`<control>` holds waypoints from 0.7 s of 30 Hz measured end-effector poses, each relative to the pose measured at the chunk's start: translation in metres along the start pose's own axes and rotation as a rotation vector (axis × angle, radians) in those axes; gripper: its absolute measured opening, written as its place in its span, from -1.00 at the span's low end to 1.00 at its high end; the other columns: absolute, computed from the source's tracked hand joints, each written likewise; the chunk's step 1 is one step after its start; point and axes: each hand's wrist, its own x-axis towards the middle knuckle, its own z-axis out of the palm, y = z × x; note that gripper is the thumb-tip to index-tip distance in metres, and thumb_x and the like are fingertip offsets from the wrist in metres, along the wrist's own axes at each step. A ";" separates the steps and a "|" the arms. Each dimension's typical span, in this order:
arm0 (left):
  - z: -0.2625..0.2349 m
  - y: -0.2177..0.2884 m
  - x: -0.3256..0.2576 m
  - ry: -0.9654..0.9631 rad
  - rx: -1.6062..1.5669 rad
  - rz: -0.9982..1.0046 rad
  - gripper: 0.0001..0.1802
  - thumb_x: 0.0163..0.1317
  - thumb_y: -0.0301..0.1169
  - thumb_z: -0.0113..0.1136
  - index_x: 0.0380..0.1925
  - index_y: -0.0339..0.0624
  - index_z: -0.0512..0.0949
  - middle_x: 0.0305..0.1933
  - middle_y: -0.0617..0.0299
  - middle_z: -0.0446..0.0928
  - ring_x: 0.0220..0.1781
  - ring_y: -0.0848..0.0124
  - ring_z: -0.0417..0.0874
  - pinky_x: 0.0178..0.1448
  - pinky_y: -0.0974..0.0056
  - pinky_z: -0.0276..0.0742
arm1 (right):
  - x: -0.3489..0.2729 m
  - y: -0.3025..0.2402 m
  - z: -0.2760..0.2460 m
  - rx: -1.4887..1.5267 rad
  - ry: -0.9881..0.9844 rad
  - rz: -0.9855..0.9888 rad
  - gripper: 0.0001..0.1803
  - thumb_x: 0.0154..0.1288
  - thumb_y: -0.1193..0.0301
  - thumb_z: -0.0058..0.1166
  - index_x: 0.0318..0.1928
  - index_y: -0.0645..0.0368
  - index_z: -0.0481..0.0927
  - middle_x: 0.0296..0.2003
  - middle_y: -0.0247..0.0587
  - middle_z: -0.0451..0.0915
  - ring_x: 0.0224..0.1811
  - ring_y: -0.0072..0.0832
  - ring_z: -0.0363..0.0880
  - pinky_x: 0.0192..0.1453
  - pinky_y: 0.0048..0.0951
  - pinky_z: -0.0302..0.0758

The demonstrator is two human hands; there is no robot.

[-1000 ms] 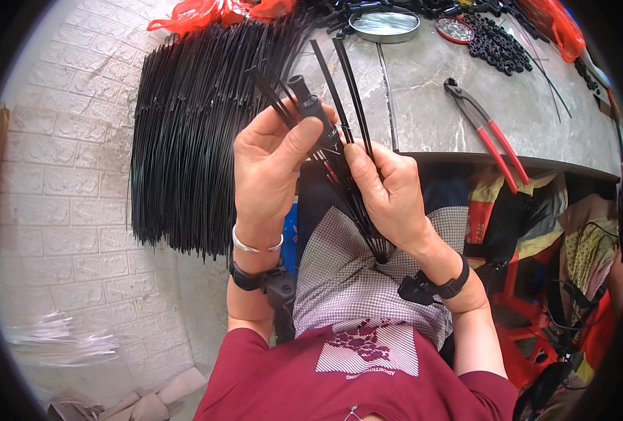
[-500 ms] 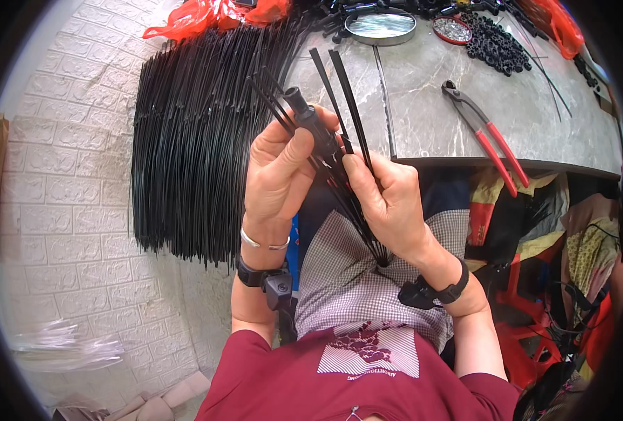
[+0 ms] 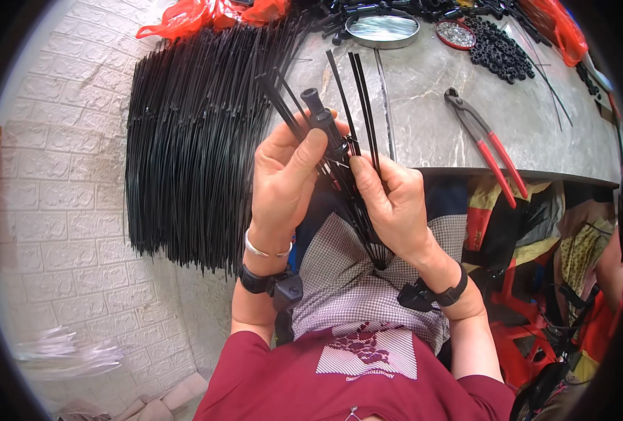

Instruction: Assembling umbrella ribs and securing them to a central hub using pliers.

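- The left hand (image 3: pixel 283 175) is gripping a short black plastic hub (image 3: pixel 323 121) between thumb and curled fingers, holding it upright just above the lap and near the table's front edge.
- The right hand (image 3: pixel 388 203) is pinching a bundle of thin black ribs (image 3: pixel 359 105), its fingers narrowed around them just right of the hub; the rib tips are fanning upward past the table edge and the lower ends are trailing down toward the checked cloth on the lap.
- Compared with a second ago, the hands are sitting a little closer together and the hub is standing straighter, with one rib end now seeming to touch the hub's lower collar; the joint itself is too small to read for sure.
- That closing-up suggests the person is fitting ribs into the hub one at a time, with most of the bundle not yet seated.
- A large stack of black ribs (image 3: pixel 192 140) is hanging over the left end of the grey stone table (image 3: pixel 430 91).
- Red-handled pliers (image 3: pixel 486 144) are lying on the table to the right, well apart from both hands.
- At the far edge, a round metal lid (image 3: pixel 383 29) and a heap of small black rings (image 3: pixel 497 50) are sitting beside red plastic bags (image 3: pixel 206 14).
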 end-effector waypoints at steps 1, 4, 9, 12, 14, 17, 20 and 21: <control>0.000 0.000 0.000 -0.001 0.018 -0.005 -0.65 0.28 -0.44 0.14 0.04 -0.36 0.45 -0.03 0.03 0.55 0.03 0.34 0.57 0.11 0.26 0.49 | 0.000 0.000 0.000 0.000 0.002 -0.002 -0.74 0.38 0.37 -0.02 -0.35 0.35 0.54 -0.65 -0.05 0.46 -0.68 -0.47 0.37 -0.56 -0.42 0.32; 0.000 0.002 0.000 -0.037 -0.012 0.024 -0.48 0.16 -0.48 0.27 0.12 -0.36 0.37 0.03 0.02 0.51 0.07 0.32 0.55 0.15 0.23 0.48 | 0.003 0.001 -0.001 -0.016 -0.005 -0.011 -0.75 0.38 0.37 -0.02 -0.34 0.35 0.54 -0.65 -0.05 0.46 -0.68 -0.47 0.37 -0.56 -0.42 0.32; -0.001 0.009 -0.002 -0.089 0.199 0.003 -0.28 -0.05 -0.65 0.39 0.16 -0.36 0.30 0.10 0.05 0.45 0.07 0.34 0.54 0.16 0.24 0.46 | 0.007 -0.005 0.001 -0.051 0.015 -0.041 -0.75 0.37 0.38 -0.02 -0.33 0.35 0.54 -0.65 -0.05 0.45 -0.67 -0.48 0.37 -0.56 -0.41 0.32; 0.012 0.013 -0.006 0.081 0.368 -0.042 -0.44 0.07 -0.68 0.26 0.12 -0.39 0.34 0.05 0.12 0.48 0.01 0.44 0.56 0.12 0.32 0.48 | 0.006 -0.005 0.001 -0.071 -0.005 -0.014 -0.79 0.36 0.41 -0.01 -0.30 0.34 0.55 -0.64 -0.05 0.46 -0.67 -0.43 0.41 -0.56 -0.41 0.32; 0.012 0.013 -0.008 0.079 0.362 -0.042 -0.50 0.11 -0.67 0.22 0.10 -0.39 0.37 0.03 0.13 0.50 0.00 0.45 0.56 0.12 0.34 0.47 | 0.007 -0.009 0.000 -0.102 -0.024 0.004 -0.80 0.35 0.42 0.00 -0.30 0.34 0.56 -0.64 -0.04 0.46 -0.66 -0.40 0.43 -0.55 -0.40 0.33; 0.011 0.011 -0.012 0.078 0.373 -0.043 -0.59 0.18 -0.65 0.15 0.06 -0.41 0.40 0.01 0.16 0.52 -0.01 0.48 0.56 0.12 0.36 0.46 | 0.008 -0.009 -0.001 -0.144 -0.042 0.004 -0.82 0.33 0.44 0.01 -0.29 0.34 0.56 -0.62 -0.03 0.48 -0.65 -0.36 0.47 -0.54 -0.40 0.35; 0.011 0.012 -0.014 0.083 0.395 -0.039 -0.63 0.22 -0.64 0.11 0.06 -0.41 0.42 0.00 0.16 0.52 -0.01 0.48 0.55 0.12 0.37 0.45 | 0.009 -0.010 0.000 -0.154 -0.040 -0.022 -0.83 0.31 0.45 0.02 -0.28 0.34 0.57 -0.60 -0.03 0.50 -0.63 -0.33 0.49 -0.53 -0.39 0.36; 0.011 0.013 -0.016 0.083 0.402 -0.033 -0.63 0.23 -0.63 0.10 0.06 -0.42 0.41 0.00 0.16 0.52 -0.01 0.48 0.55 0.12 0.38 0.44 | 0.009 -0.011 0.001 -0.150 -0.034 -0.031 -0.84 0.30 0.46 0.03 -0.28 0.34 0.58 -0.60 -0.03 0.51 -0.63 -0.33 0.50 -0.52 -0.39 0.37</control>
